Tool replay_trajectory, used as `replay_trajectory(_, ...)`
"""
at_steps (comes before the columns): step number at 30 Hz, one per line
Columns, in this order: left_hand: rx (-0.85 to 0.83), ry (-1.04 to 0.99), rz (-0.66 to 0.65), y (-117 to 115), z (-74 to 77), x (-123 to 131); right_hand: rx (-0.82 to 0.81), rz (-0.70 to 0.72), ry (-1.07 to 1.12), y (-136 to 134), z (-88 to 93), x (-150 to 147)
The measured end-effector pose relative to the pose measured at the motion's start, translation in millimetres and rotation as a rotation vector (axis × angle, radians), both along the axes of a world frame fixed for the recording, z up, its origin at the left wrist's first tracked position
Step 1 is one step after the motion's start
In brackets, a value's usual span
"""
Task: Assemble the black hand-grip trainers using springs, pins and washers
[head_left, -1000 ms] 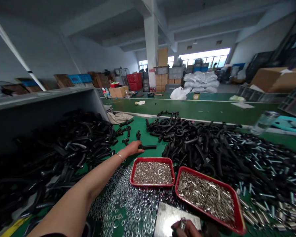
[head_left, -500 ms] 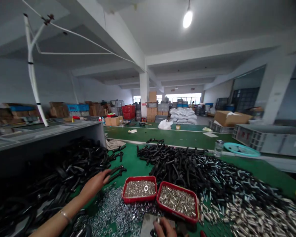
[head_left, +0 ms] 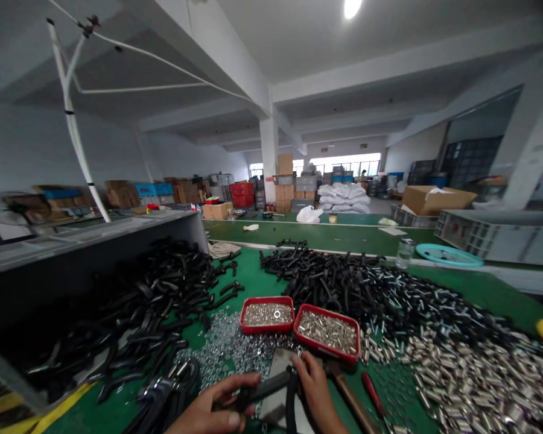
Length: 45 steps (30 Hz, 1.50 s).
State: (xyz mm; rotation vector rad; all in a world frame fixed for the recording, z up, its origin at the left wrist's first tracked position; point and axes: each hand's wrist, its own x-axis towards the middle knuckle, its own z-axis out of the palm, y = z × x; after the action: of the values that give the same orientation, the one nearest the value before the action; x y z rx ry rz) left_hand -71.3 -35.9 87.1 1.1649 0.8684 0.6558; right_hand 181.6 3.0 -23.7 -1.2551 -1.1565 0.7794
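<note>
My left hand (head_left: 217,405) is closed around a black curved handle part (head_left: 271,384) at the bottom of the view, just above a small metal plate (head_left: 278,361). My right hand (head_left: 315,389) grips the other end of the same black part, its fingers curled over it. Two red trays stand just beyond my hands: the left tray (head_left: 266,314) holds small silver nuts, the right tray (head_left: 328,331) holds shiny metal sleeves. Loose washers (head_left: 224,349) lie scattered on the green table in front of the trays.
A big heap of black handle parts (head_left: 140,307) fills the left, against a grey bin wall (head_left: 95,253). Another black pile (head_left: 339,283) and many metal pins (head_left: 461,367) spread to the right. A wooden-handled hammer (head_left: 348,398) and a red-handled tool (head_left: 373,395) lie near my right hand.
My left hand has pulled back from the black pile with a handle part and brought it in front of me. My right hand has come up to grip it too.
</note>
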Motion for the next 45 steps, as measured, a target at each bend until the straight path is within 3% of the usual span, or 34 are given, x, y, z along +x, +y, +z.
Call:
replay_trajectory(2, 0.038, -0.033, 0.038, -6, 14.7, 6, -0.007, 0.033, 0.011, -4, 5.9, 1)
replay_trajectory(5, 0.168, 0.015, 0.214, 0, 28.3, 15, -0.044, 0.074, 0.016, -6, 9.5, 1)
replay_trajectory(8, 0.324, 0.101, 0.399, 15, 31.1, 27, -0.104, 0.088, 0.018, -4, 5.5, 0)
replay_trajectory(10, 0.391, 0.131, 0.447, 27, 26.9, 39, -0.118, 0.079, 0.002, -2, 2.8, 0)
replay_trajectory(13, 0.280, 0.100, 0.345, 43, 8.0, 62, -0.111, 0.062, -0.039, -1, 5.0, 0)
replay_trajectory(17, 0.042, 0.126, 0.194, 58, -33.4, 91, -0.121, 0.047, -0.162, -7, 18.9, 7)
replay_trajectory(20, 0.037, 0.149, 0.161, 61, -56.9, 103, -0.133, 0.035, -0.304, -12, 29.5, 12)
replay_trajectory(22, 0.039, 0.139, 0.131, 62, -64.2, 106, -0.144, 0.033, -0.341, -14, 33.8, 14)
replay_trajectory(29, 0.066, 0.186, 0.052, 64, -63.4, 104, -0.168, 0.113, -0.379, -12, 38.8, 13)
replay_trajectory(33, 0.178, 0.240, 0.014, 62, -58.0, 105, -0.151, 0.162, -0.398, -12, 44.2, 11)
replay_trajectory(39, 0.343, 0.320, 0.077, 55, -54.2, 105, -0.164, 0.129, -0.354, -21, 50.1, 10)
replay_trajectory(45, 0.567, 0.508, -0.010, 46, -44.6, 87, -0.196, 0.295, -0.299, -36, 72.1, 12)
